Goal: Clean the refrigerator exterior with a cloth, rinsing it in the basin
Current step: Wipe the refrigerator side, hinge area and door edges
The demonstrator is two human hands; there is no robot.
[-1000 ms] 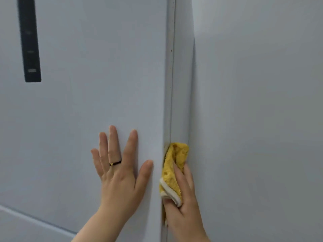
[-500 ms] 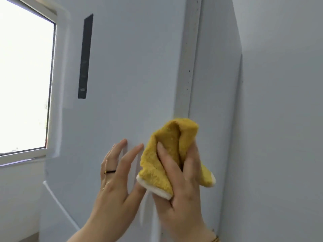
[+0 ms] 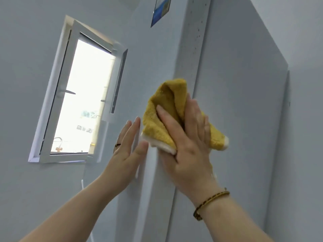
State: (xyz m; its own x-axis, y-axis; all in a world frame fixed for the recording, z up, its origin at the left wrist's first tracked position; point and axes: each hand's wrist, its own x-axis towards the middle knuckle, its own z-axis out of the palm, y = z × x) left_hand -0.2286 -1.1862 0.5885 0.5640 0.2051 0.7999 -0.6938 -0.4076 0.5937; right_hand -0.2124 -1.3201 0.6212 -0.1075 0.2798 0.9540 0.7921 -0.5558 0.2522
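Note:
The refrigerator (image 3: 236, 105) is a tall pale grey box; its door front faces left and its side panel faces right. My right hand (image 3: 188, 145) holds a bunched yellow cloth (image 3: 162, 109) with a white edge, thumb on one side and fingers on the other. It holds the cloth against the door's right edge strip. My left hand (image 3: 129, 149), with a dark ring on one finger, lies flat and straight-fingered on the door front just left of the cloth. No basin is in view.
A window (image 3: 73, 95) with a white frame and a part-open sash sits in the wall to the left. A blue sticker (image 3: 160, 9) is high on the door. A wall (image 3: 307, 137) stands close beside the refrigerator's right side. A thin white cable (image 3: 83, 182) hangs below the window.
The cloth has come out of the narrow gap beside the wall and risen up the door's edge. My left hand has slid up too, and my view has tilted upward.

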